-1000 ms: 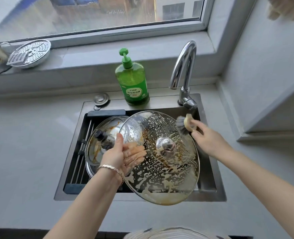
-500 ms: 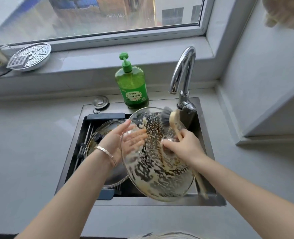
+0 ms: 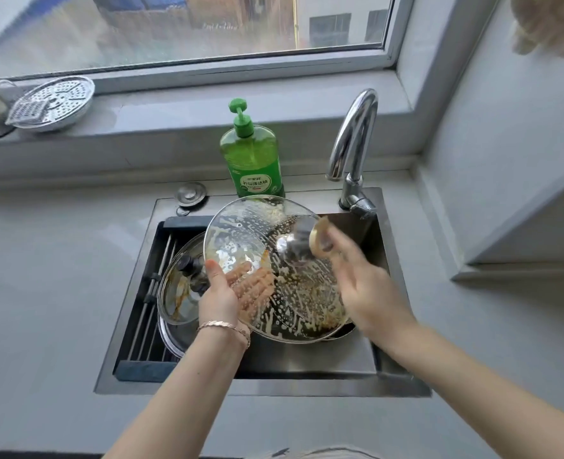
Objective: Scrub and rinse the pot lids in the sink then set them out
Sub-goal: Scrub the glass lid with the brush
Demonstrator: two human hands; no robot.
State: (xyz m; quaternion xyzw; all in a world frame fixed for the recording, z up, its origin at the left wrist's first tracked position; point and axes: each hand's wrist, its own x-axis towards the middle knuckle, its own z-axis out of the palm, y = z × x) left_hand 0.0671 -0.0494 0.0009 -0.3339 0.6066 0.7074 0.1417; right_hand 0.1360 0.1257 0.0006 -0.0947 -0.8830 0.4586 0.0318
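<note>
Your left hand point(image 3: 227, 293) holds the soapy glass lid point(image 3: 240, 233) tilted over the sink point(image 3: 307, 359), thumb on the rim, fingers spread flat under the glass. Your right hand point(image 3: 366, 286) (motion-blurred) grips the brush point(image 3: 318, 240), fingers wrapped round it, bristles against the lid. A second lid point(image 3: 181, 293) lies in the sink's left side.

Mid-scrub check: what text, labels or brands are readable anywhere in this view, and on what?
Soap bottle label: one line of Chinese characters, too blurred to read reliably.
Other print on that label: too small to read.
Glass lid, faucet, sink: no text visible.
</note>
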